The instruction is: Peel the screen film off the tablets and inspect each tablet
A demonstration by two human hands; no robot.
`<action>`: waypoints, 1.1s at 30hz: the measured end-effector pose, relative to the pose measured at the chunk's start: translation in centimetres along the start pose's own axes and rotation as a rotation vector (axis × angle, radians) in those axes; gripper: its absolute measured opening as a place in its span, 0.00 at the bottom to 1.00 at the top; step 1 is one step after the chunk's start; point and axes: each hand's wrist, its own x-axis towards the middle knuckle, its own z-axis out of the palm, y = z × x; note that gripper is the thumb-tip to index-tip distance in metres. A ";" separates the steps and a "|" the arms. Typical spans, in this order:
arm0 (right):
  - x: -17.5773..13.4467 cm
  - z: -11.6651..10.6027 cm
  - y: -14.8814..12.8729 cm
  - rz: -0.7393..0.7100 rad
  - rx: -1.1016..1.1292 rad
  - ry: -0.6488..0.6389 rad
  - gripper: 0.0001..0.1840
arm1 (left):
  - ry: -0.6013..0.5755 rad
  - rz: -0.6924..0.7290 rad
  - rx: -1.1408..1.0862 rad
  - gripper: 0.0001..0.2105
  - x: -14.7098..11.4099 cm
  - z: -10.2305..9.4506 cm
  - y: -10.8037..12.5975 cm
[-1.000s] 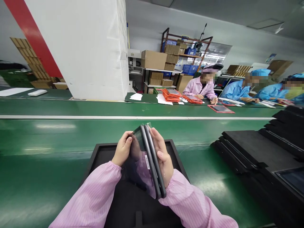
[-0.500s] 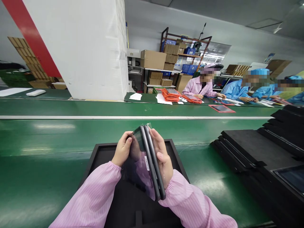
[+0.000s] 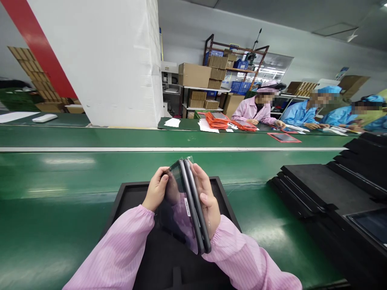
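Observation:
Two dark tablets [image 3: 178,205] with glossy screens and clear film at their top corners are held upright, face to face or back to back; I cannot tell which. A small white label shows on the near one. My left hand [image 3: 156,188] is closed on the left edge of the near tablet, thumb toward me. Along the right side, my right hand [image 3: 208,201] presses flat fingers and thumb against the outer tablet, holding the pair. Beneath them lies a black foam tray [image 3: 127,189] with raised rims, partly hidden by my arms.
Stacked black foam trays [image 3: 317,185], one showing a tablet [image 3: 370,225], stand at the right. A green conveyor belt [image 3: 75,169] crosses the view. Across it, people in pink and blue smocks [image 3: 302,110] sit near a pile of red-framed panels [image 3: 217,121]. A white pillar [image 3: 121,64] rises at left.
My hands and the two tablets stay nearly still. Across the belt, the co-workers' heads and hands shift slightly, and a red-framed panel sits slightly farther right.

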 end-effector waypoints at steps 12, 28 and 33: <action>0.2 -0.2 0.2 -0.008 0.005 0.019 0.23 | 0.008 0.001 0.007 0.28 0.1 0.2 -0.2; -1.3 0.3 0.0 -0.076 0.012 -0.056 0.23 | 0.092 0.057 -0.087 0.23 -1.0 0.6 -1.2; -3.3 0.6 -0.2 -0.161 -0.092 -0.060 0.24 | 0.048 0.161 -0.080 0.23 -1.7 0.9 -0.4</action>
